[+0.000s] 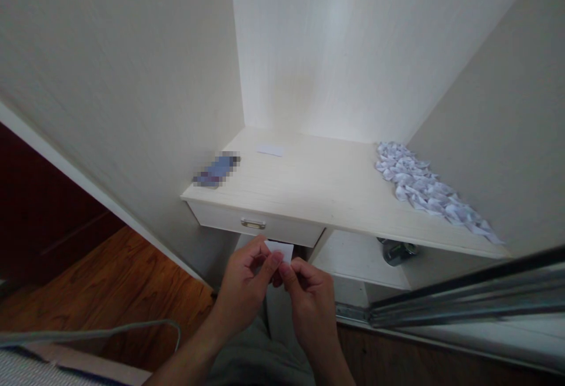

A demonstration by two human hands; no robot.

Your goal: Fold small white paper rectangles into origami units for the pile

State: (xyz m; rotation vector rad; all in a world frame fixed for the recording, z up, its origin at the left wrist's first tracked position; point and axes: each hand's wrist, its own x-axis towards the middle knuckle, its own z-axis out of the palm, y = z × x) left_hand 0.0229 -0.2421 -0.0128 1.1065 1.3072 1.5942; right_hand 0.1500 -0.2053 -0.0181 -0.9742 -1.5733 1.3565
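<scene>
Between my two hands, just in front of the drawer, is a small piece of white paper [285, 249]. My left hand [249, 274] pinches its lower left part between thumb and fingers. My right hand [309, 289] is closed at the paper's lower edge, thumb tip close to the left thumb. On the white shelf top [326, 180] lies a flat white paper strip [270, 150] toward the back. Along the right wall is a pile of folded or twisted white paper pieces [424, 183].
A blurred-out flat bluish object [217, 170] lies at the shelf's left end. Below the top are a drawer with a metal handle [253, 224] and an open compartment holding a dark green can-like object [397, 252]. A sliding-door track [468, 298] runs at right. A pale cable [110, 332] crosses lower left.
</scene>
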